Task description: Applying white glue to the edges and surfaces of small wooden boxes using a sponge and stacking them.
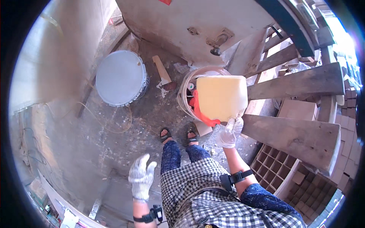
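My right hand (pixel 229 132), in a thin white glove, grips the lower edge of a pale yellow plastic jerrycan (pixel 221 97) and holds it up over a white bucket (pixel 184 95). A red strap (pixel 199 111) hangs beside the can, over the bucket's rim. My left hand (pixel 141 176), in a white knit glove, hangs free at my side with its fingers spread and nothing in it. My sandalled feet (pixel 178 135) stand on the dirty floor just before the bucket.
A lidded grey-white pail (pixel 120 78) stands to the left on the rubble-strewn concrete floor. A wooden mallet (pixel 162 73) lies behind the bucket. Rough wooden stair treads (pixel 292 135) rise on the right above cardboard divider crates (pixel 273 163). A stained wall (pixel 197 22) closes the back.
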Demonstrator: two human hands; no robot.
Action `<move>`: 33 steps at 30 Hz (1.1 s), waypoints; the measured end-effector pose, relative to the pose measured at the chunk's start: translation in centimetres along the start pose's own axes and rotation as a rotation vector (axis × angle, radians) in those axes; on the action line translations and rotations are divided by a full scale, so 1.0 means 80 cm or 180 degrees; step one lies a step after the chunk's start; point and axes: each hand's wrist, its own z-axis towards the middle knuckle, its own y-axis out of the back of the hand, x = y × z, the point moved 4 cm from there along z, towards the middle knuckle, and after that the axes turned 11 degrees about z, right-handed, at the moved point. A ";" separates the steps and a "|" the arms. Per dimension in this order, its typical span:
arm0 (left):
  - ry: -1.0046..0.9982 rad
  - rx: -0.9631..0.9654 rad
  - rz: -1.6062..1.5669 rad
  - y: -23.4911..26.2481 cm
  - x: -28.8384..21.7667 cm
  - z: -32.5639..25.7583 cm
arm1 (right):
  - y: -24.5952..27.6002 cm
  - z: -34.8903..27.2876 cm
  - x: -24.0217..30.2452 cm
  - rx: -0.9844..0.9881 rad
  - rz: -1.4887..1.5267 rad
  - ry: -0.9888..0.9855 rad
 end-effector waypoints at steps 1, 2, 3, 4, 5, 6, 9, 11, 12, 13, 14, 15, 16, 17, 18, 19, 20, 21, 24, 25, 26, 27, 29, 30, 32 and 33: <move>-0.0087 -0.0025 -0.0091 0.007 -0.014 0.018 | 0.004 -0.002 0.010 0.0031 0.0838 -0.0201; -0.0177 -0.0047 -0.0181 0.013 -0.028 0.038 | 0.011 0.001 0.015 0.0271 0.0516 0.0509; -0.0183 0.0030 -0.0418 0.014 -0.040 0.058 | 0.017 0.002 0.021 0.0242 0.0525 0.0514; -0.0190 0.0112 -0.0655 0.013 -0.053 0.080 | 0.021 0.003 0.033 0.0247 0.0071 0.0898; -0.0098 0.0358 -0.1427 0.003 -0.065 0.102 | 0.023 0.003 0.042 0.0255 -0.0389 0.1263; 0.0022 0.0583 -0.2184 -0.006 -0.076 0.118 | 0.021 0.003 0.056 0.0250 -0.0600 0.1458; 0.0001 0.0570 -0.3102 -0.024 -0.109 0.156 | 0.003 0.002 0.104 0.0542 -0.1061 0.2128; -0.0560 0.0053 -0.1471 -0.015 -0.134 0.180 | 0.003 0.006 0.119 0.0682 -0.1256 0.2319; -0.0577 0.0054 -0.1450 -0.019 -0.134 0.186 | 0.002 0.007 0.123 0.0839 -0.1469 0.2514; -0.0941 0.0014 -0.1823 -0.021 -0.137 0.191 | 0.002 0.009 0.123 0.0820 -0.1452 0.2502; -0.1323 0.0002 -0.2209 -0.018 -0.149 0.194 | 0.006 0.015 0.118 0.0841 -0.1326 0.2307; -0.1348 0.0022 -0.2194 -0.014 -0.152 0.196 | 0.010 0.021 0.111 0.0864 -0.1193 0.2114; -0.1546 0.0131 -0.2221 -0.009 -0.156 0.194 | 0.016 0.029 0.099 0.0835 -0.1191 0.2099; -0.1743 0.0252 -0.2247 -0.004 -0.160 0.192 | 0.023 0.037 0.081 0.0763 -0.1463 0.2238; -0.1576 0.0340 -0.2484 0.000 -0.156 0.192 | 0.021 0.042 0.079 0.0708 -0.1705 0.2377; -0.1578 0.0342 -0.2447 0.004 -0.153 0.191 | 0.022 0.045 0.078 0.0695 -0.1677 0.2356; -0.1746 0.0554 -0.2034 0.004 -0.157 0.188 | 0.024 0.051 0.086 0.0729 -0.1360 0.2237; -0.1904 0.0762 -0.1617 0.004 -0.159 0.183 | 0.024 0.055 0.092 0.0762 -0.1043 0.2118; -0.1818 0.0412 -0.1663 0.016 -0.165 0.148 | 0.019 0.056 0.120 0.1393 -0.0947 0.1771; -0.1770 0.0602 -0.1734 0.019 -0.165 0.139 | 0.013 0.051 0.136 0.1806 -0.0894 0.2279; -0.1768 0.0601 -0.1726 0.019 -0.167 0.134 | 0.011 0.046 0.144 0.1898 -0.0140 0.1879; -0.1940 0.0506 -0.1425 0.017 -0.170 0.127 | 0.013 0.047 0.156 0.1899 -0.0131 0.1878; -0.2098 0.0402 -0.1120 0.019 -0.177 0.115 | 0.008 0.048 0.166 0.2946 0.0912 0.0141; -0.2089 0.0355 -0.1116 0.023 -0.180 0.109 | 0.003 0.045 0.172 0.2709 0.1486 -0.0562; -0.2047 0.0220 -0.1017 0.033 -0.184 0.096 | 0.001 0.043 0.172 0.2487 0.1128 -0.0255; -0.2031 0.0204 -0.1010 0.042 -0.185 0.094 | 0.001 0.044 0.179 0.2247 0.0771 0.0046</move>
